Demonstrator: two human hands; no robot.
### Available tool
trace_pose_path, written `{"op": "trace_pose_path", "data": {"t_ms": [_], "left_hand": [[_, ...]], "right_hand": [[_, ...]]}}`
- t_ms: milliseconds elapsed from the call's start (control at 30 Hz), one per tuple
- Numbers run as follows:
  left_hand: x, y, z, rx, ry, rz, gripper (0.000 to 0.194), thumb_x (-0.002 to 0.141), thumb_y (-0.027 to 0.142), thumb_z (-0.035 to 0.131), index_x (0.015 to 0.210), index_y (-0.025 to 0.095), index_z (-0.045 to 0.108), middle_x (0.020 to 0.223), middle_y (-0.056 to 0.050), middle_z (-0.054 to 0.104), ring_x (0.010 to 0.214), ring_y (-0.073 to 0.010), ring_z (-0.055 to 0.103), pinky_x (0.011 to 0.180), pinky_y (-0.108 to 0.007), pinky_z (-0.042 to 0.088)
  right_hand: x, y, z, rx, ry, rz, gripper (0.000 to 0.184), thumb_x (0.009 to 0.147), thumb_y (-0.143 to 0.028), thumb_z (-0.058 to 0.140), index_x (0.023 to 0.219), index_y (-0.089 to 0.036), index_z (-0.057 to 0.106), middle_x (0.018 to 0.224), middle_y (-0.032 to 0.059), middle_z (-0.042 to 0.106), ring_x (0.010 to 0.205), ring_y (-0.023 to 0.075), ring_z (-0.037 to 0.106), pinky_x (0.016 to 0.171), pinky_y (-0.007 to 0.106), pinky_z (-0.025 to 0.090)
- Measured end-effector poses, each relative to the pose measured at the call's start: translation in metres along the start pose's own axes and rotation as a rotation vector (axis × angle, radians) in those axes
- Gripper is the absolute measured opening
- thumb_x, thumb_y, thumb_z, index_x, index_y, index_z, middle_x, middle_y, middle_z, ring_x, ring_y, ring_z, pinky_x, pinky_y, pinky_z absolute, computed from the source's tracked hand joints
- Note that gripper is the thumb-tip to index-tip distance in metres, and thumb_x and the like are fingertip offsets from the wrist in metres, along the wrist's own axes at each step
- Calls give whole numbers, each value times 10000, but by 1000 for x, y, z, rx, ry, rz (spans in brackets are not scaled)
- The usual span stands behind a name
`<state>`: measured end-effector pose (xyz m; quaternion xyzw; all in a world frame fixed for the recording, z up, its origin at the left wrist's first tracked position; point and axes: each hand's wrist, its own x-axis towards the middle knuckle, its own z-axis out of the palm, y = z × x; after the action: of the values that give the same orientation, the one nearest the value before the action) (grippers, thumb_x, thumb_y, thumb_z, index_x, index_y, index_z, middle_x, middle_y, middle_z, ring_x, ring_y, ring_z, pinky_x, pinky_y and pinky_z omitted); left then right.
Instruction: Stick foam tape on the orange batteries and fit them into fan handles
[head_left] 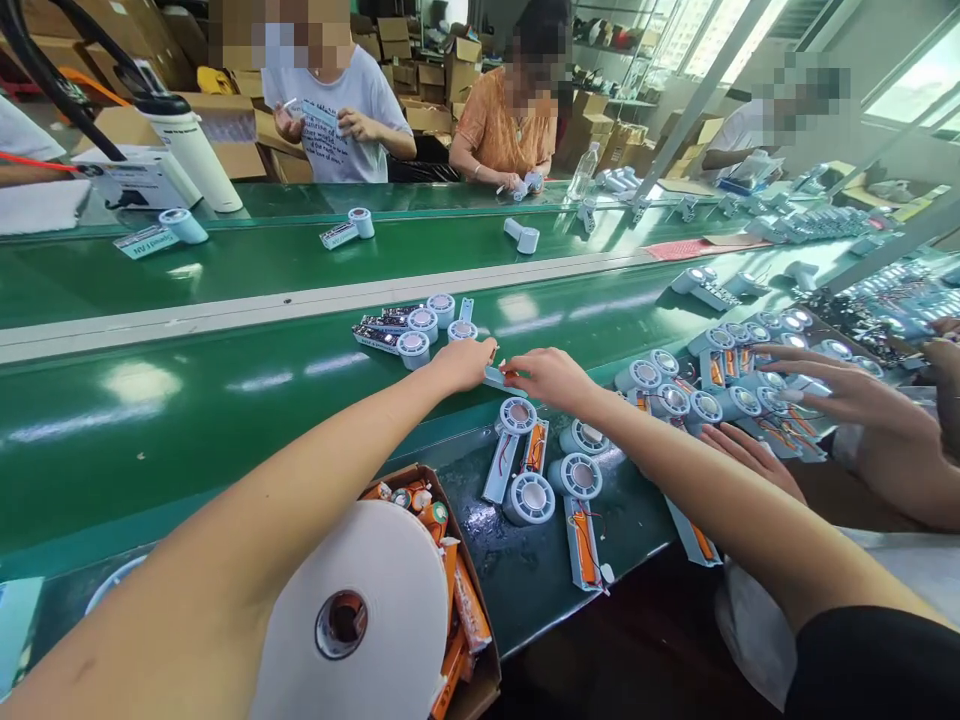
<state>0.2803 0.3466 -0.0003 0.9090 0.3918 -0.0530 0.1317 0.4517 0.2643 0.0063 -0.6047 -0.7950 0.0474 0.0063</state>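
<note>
Over the near edge of the green conveyor belt, my left hand (466, 366) is closed, its fingertips pinched together; what they hold is too small to make out. Just right of it, my right hand (553, 378) has thumb and fingers bent around one end of a light-blue handle piece (504, 381). A small handheld fan (463, 330) lies behind my left hand. Several more fans (413, 348), with dark printed handles, sit to its left on the belt. Below my hands, fans with open handles (530, 498) rest on the dark table, orange batteries and thin wires showing.
A cardboard box (491, 668) of orange batteries, with a large white roll (375, 610) on it, stands at the table's front. To the right, a co-worker's hands (840, 395) reach over many fans (705, 405). Other people sit across the belt (247, 400).
</note>
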Motion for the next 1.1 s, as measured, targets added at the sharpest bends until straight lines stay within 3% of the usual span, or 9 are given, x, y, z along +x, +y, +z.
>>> {"op": "trace_pose_path", "data": {"t_ms": [233, 333, 500, 667, 800, 867, 967, 1033, 1100], "left_hand": [[7, 3, 1, 0, 8, -11, 301, 1018, 245, 476, 1271, 199, 632, 1187, -141, 750, 1070, -290, 722, 867, -331, 512], [11, 5, 1, -7, 13, -9, 296, 1025, 261, 474, 1269, 213, 635, 1195, -126, 751, 1085, -285, 718, 865, -324, 507], [14, 8, 1, -20, 6, -38, 295, 1018, 261, 470, 1262, 213, 628, 1192, -121, 751, 1093, -279, 712, 861, -320, 505], [19, 17, 2, -27, 19, -33, 301, 1005, 234, 484, 1275, 218, 616, 1232, -121, 743, 1118, -269, 711, 899, -314, 513], [8, 24, -17, -33, 40, 1, 337, 989, 223, 520, 1311, 185, 612, 1279, -141, 732, 1163, -261, 701, 978, -321, 518], [-28, 19, -32, -45, 88, 10, 408, 1008, 291, 519, 1395, 173, 569, 1406, -143, 677, 1296, -251, 635, 1079, -325, 484], [-138, -1, -37, -109, 99, 32, 485, 996, 438, 523, 1447, 266, 575, 1486, -73, 647, 1362, -250, 594, 1135, -347, 472], [-232, -17, -21, -123, -11, 91, 538, 896, 466, 620, 1431, 410, 616, 1496, 8, 655, 1368, -269, 603, 1128, -371, 499], [-316, -29, 10, 3, -28, 82, 890, 719, 444, 780, 1557, 504, 486, 1623, 38, 537, 1513, -354, 466, 1208, -470, 447]], "right_hand": [[14, 1, -2, -15, -87, -89, 288, 983, -199, 590, 1164, -217, 813, 1081, 107, 827, 962, 289, 759, 813, 328, 493], [13, 5, -1, -21, -85, -102, 366, 1015, -212, 528, 1294, -195, 765, 1223, 134, 792, 1120, 320, 731, 933, 373, 514], [16, 12, 14, 0, -125, -117, 419, 933, -251, 677, 1347, -221, 733, 1280, 107, 776, 1268, 323, 666, 1074, 397, 493], [29, 14, 19, -10, -154, -96, 315, 919, -312, 695, 1195, -198, 797, 1173, 131, 803, 1165, 307, 705, 968, 362, 526], [40, 29, 3, -18, -165, -76, 167, 875, -287, 724, 967, -211, 841, 978, 104, 832, 954, 276, 749, 800, 318, 504], [42, 44, -4, 6, -134, -47, 117, 854, -257, 739, 909, -234, 840, 920, 74, 833, 928, 267, 748, 763, 308, 482], [43, 69, -6, 87, -30, 34, 95, 871, -224, 723, 875, -233, 817, 898, 66, 827, 927, 268, 738, 759, 315, 474], [43, 80, -1, 179, 50, 90, 49, 870, -219, 743, 852, -220, 788, 852, 60, 812, 880, 254, 726, 756, 319, 482], [41, 84, 4, 302, 138, 131, 51, 865, -236, 785, 879, -196, 756, 806, 42, 782, 807, 221, 702, 755, 323, 501]]}}
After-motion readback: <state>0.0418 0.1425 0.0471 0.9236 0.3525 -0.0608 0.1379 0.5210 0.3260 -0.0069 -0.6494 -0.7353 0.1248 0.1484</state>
